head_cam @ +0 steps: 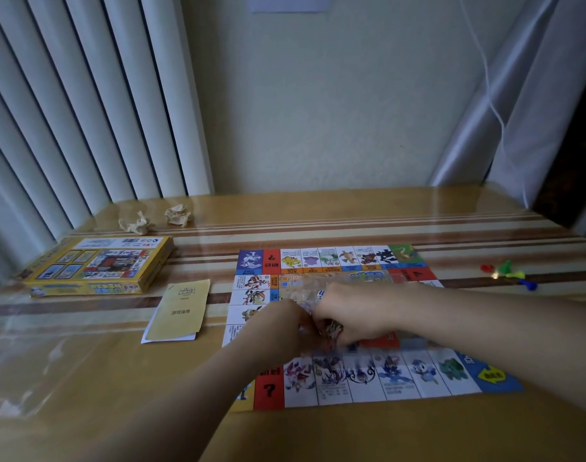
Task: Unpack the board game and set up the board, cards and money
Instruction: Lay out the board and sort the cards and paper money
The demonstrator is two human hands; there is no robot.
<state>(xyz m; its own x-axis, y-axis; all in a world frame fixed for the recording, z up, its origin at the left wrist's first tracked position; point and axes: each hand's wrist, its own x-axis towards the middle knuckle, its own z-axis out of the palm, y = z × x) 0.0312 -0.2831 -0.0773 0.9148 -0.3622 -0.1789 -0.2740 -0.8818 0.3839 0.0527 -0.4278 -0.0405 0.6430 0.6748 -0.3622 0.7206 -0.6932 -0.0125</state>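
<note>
The colourful paper game board (368, 378) lies flat on the wooden table (318, 435). Over its middle, my left hand (278, 328) and my right hand (348, 315) meet and both grip a small clear plastic packet (331, 330) with coloured contents; what is inside is blurred. A white die (320, 294) shows just above my right hand. The yellow game box (98, 266) lies closed at the left. A yellow instruction booklet (180, 311) lies between the box and the board. Coloured plastic pawns (508, 273) sit to the right of the board.
Two crumpled paper balls (158, 218) lie at the back left near the vertical blinds (68, 111). A clear sheet covers the table. A curtain (518, 111) hangs at the back right against the wall.
</note>
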